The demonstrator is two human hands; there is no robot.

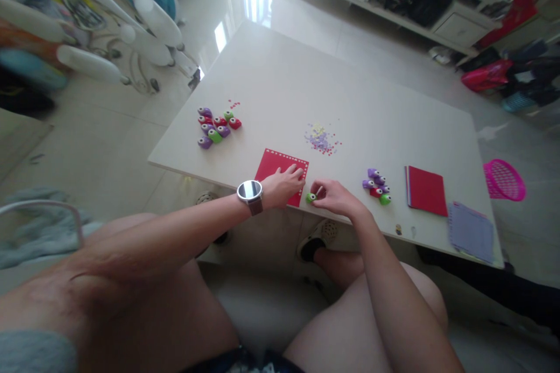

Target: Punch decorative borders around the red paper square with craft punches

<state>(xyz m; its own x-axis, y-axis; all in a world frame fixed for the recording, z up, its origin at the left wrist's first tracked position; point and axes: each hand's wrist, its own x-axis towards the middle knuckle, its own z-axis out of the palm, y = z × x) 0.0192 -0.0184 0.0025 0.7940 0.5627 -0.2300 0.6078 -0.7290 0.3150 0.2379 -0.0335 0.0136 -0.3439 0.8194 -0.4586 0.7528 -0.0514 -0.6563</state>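
My left hand (284,185) lies flat with fingers spread on a sheet of red paper (273,166) at the table's near edge. Small punched holes run along the paper's far and right borders. Just right of the sheet, my right hand (335,196) has its fingers closed around a small green craft punch (311,197). Whether the punch touches the paper's edge I cannot tell. Past the paper lies a scatter of tiny purple, yellow and red paper cut-outs (321,141).
Several purple, red and green punches (214,134) cluster at left, others (374,189) at right. Farther right are a stack of red paper (426,191) and punched purple sheets (471,232). A pink basket (505,179) stands beyond the white table (280,81).
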